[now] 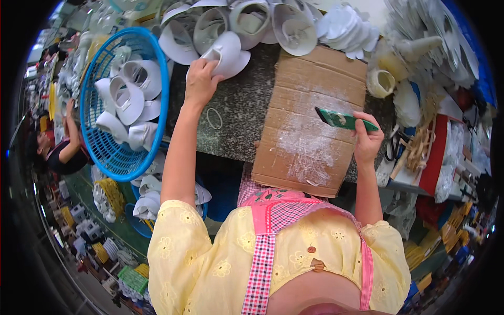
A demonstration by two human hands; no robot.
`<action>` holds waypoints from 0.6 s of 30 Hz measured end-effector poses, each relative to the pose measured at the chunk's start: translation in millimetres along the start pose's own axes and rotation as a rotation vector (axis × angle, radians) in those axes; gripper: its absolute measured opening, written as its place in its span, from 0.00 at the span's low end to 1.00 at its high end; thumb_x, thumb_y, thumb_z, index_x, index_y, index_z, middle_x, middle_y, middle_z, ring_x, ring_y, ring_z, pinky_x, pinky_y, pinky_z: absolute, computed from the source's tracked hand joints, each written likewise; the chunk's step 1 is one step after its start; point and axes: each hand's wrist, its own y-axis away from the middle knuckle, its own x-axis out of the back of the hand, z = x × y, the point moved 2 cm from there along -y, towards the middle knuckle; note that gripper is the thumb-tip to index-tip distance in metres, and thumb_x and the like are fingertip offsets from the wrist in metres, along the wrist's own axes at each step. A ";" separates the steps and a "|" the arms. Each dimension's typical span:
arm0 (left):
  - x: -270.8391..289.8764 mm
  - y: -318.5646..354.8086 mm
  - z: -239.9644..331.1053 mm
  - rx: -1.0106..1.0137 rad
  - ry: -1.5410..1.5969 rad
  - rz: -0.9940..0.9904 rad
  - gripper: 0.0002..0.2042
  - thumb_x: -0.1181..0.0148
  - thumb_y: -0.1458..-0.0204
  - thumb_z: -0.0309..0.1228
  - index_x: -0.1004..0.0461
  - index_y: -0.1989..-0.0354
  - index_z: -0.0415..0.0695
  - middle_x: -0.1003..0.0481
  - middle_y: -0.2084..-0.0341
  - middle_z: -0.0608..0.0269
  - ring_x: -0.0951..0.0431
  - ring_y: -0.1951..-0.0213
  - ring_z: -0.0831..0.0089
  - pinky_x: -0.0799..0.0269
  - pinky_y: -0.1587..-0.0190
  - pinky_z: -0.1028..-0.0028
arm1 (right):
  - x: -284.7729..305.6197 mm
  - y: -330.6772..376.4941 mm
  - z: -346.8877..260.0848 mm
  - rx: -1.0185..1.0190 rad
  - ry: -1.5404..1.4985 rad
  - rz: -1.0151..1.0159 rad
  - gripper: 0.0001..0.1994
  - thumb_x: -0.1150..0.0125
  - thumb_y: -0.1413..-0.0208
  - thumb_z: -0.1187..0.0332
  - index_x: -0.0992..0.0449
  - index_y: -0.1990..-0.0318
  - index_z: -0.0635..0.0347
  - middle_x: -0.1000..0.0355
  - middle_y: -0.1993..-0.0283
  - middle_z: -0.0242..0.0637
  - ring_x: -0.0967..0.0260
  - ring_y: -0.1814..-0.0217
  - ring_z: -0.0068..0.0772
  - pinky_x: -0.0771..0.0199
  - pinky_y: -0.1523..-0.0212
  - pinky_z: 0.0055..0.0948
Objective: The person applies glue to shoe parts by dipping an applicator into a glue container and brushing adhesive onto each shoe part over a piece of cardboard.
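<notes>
My left hand (201,79) is closed on the near edge of a white visor-like piece (227,54), with a rounded band and a flared brim, at the far side of the dark speckled table (236,110). More pieces of the same kind (211,29) stand in a row just beyond it. In my right hand (366,137) is a flat green brush (344,119) with a dark tip pointing left. The brush is over a sheet of brown cardboard (273,152) smeared with dried white residue.
A blue plastic basket (164,100) at the left holds several white visor-like pieces. Flat white cut pieces (347,31) are piled at the back. A yellowish cup (381,83) sits right of the cardboard. A thin pale ring (214,118) lies on the table. Another person (65,147) works far left.
</notes>
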 end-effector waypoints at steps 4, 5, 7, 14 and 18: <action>-12.4 27.4 -30.2 0.194 -0.279 -0.419 0.11 0.45 0.62 0.28 0.30 0.66 0.44 0.28 0.71 0.51 0.27 0.67 0.55 0.33 0.65 0.59 | 4.1 7.6 15.9 -0.083 0.137 0.140 0.06 0.46 0.50 0.71 0.26 0.66 0.61 0.30 0.67 0.30 0.35 0.69 0.19 0.35 0.70 0.18; -11.6 22.6 -18.9 0.266 -0.275 -0.571 0.12 0.46 0.61 0.28 0.31 0.65 0.44 0.27 0.70 0.51 0.26 0.68 0.54 0.32 0.66 0.59 | 14.5 7.5 21.8 -0.071 0.150 0.169 0.06 0.46 0.49 0.70 0.27 0.65 0.62 0.30 0.66 0.32 0.34 0.66 0.21 0.33 0.68 0.20; -20.1 15.3 -17.0 0.249 -0.145 -0.542 0.19 0.46 0.64 0.29 0.35 0.58 0.46 0.28 0.68 0.49 0.27 0.65 0.55 0.32 0.62 0.61 | 34.6 7.4 31.2 -0.103 0.075 0.183 0.08 0.49 0.47 0.70 0.29 0.62 0.64 0.30 0.66 0.34 0.33 0.69 0.21 0.36 0.72 0.14; 1.9 31.7 -23.4 0.301 -0.110 -0.058 0.14 0.45 0.68 0.27 0.27 0.68 0.48 0.29 0.66 0.55 0.31 0.59 0.58 0.35 0.57 0.64 | -11.4 -31.7 41.0 -0.161 -0.032 -0.207 0.11 0.51 0.46 0.71 0.32 0.56 0.64 0.34 0.73 0.28 0.46 0.80 0.12 0.47 0.80 0.14; -14.7 42.6 -21.0 0.331 -0.176 -0.218 0.16 0.48 0.65 0.25 0.30 0.62 0.49 0.30 0.64 0.56 0.33 0.56 0.57 0.39 0.54 0.58 | -141.6 -48.3 16.3 -0.145 0.165 -0.675 0.24 0.52 0.56 0.75 0.39 0.46 0.62 0.35 0.69 0.32 0.44 0.75 0.15 0.43 0.74 0.15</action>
